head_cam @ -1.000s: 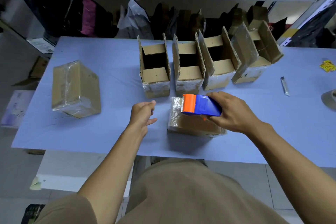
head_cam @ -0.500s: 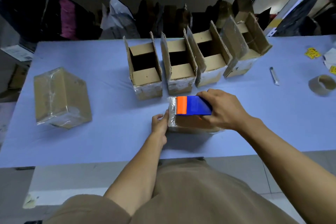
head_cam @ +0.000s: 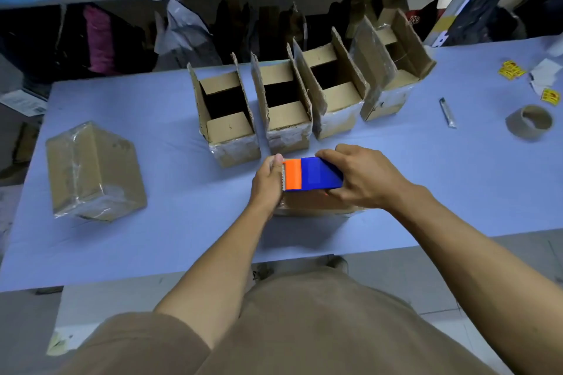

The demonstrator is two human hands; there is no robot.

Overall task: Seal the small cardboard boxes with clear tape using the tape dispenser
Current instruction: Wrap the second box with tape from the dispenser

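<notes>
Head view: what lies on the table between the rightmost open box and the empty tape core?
A small silver tool, seemingly a utility knife, lies alone on the bare blue table between the rightmost open box and the empty tape core.

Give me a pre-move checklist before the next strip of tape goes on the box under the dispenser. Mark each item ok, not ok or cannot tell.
1. Tape dispenser firmly held: ok, the right hand grips its blue body.
2. Tape end under control: cannot tell; the left hand has its fingers curled at the orange cutter end, but the clear tape itself is not visible.
3. Box being sealed flat on the table: ok, though mostly hidden under both hands.
4. Its flaps closed: cannot tell, the top is covered.
5. Room to pull: ok, the four open boxes stand behind, apart from it.
6. Finished box out of the way: ok, far left.
</notes>
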